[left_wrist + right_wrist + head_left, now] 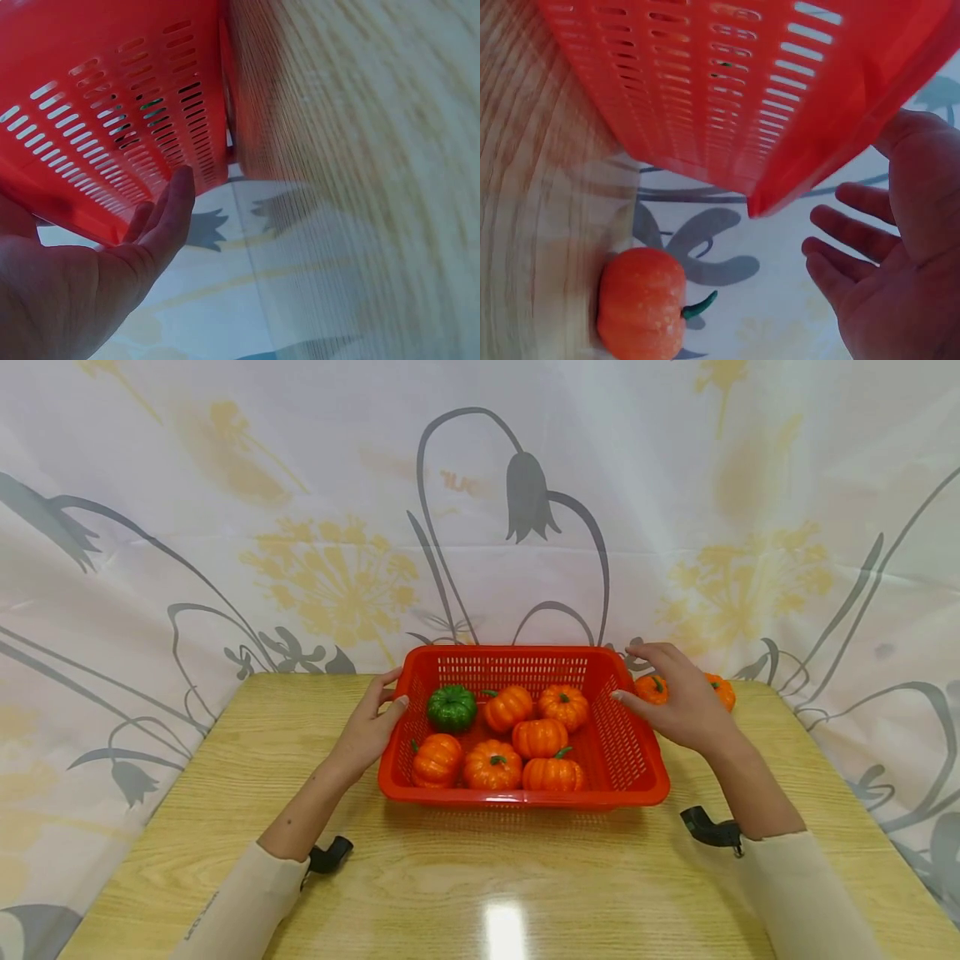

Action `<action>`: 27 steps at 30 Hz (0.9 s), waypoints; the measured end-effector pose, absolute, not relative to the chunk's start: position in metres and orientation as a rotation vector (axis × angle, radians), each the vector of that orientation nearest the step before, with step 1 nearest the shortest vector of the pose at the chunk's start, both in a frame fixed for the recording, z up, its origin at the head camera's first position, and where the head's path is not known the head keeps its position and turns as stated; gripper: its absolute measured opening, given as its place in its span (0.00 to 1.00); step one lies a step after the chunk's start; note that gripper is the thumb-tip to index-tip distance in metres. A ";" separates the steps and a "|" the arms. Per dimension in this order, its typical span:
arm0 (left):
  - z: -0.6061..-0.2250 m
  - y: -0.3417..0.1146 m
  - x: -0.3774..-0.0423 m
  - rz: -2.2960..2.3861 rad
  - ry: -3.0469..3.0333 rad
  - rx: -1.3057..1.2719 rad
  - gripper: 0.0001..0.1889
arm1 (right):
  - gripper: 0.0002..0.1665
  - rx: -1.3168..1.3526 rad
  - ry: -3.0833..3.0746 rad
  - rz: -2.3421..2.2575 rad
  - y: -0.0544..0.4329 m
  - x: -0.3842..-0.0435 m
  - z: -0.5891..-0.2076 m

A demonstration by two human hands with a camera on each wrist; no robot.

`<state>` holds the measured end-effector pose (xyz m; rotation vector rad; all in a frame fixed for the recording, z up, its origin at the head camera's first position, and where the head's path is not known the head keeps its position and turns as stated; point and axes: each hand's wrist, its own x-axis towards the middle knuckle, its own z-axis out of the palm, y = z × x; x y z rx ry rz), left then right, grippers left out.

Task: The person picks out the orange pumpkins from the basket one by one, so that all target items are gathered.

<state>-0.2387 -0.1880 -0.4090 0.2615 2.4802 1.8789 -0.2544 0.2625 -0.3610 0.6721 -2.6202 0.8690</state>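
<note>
A red plastic basket (525, 797) with slotted walls sits on the table, holding several small orange pumpkins (492, 765) and one green pumpkin (452, 708). At its left end my left hand (372, 720) grips the rim, the thumb on top and the fingers (171, 217) against the outer wall. My right hand (686, 702) is beside the right end, its thumb over the rim. In the right wrist view the fingers (859, 232) are spread and apart from the basket wall, with nothing held.
Two more orange pumpkins lie on the table right of the basket, one (651, 689) close to its wall and another (722, 692) partly behind my right hand. A patterned curtain (480, 527) hangs behind the wooden table (450, 877).
</note>
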 end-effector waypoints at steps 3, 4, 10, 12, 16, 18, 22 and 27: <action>-0.409 -0.188 -0.239 1.873 2.486 0.246 0.29 | 0.39 0.672 -2.674 0.825 0.256 -0.255 -0.360; -0.409 -0.188 -0.239 1.873 2.485 0.243 0.29 | 0.40 0.671 -2.694 0.811 0.254 -0.256 -0.360; -0.409 -0.188 -0.239 1.878 2.483 0.260 0.30 | 0.40 0.701 -2.788 0.768 0.242 -0.260 -0.361; -0.408 -0.187 -0.238 1.884 2.478 0.265 0.30 | 0.40 0.722 -2.799 0.756 0.239 -0.262 -0.362; -0.408 -0.188 -0.238 1.884 2.477 0.270 0.30 | 0.39 0.758 -2.828 0.733 0.231 -0.267 -0.365; -0.409 -0.188 -0.238 1.881 2.482 0.270 0.30 | 0.40 0.773 -2.837 0.719 0.228 -0.270 -0.366; -0.409 -0.188 -0.239 1.882 2.484 0.268 0.30 | 0.39 0.812 -2.845 0.696 0.223 -0.275 -0.368; -0.408 -0.188 -0.239 1.887 2.482 0.272 0.30 | 0.39 0.841 -2.870 0.634 0.217 -0.280 -0.371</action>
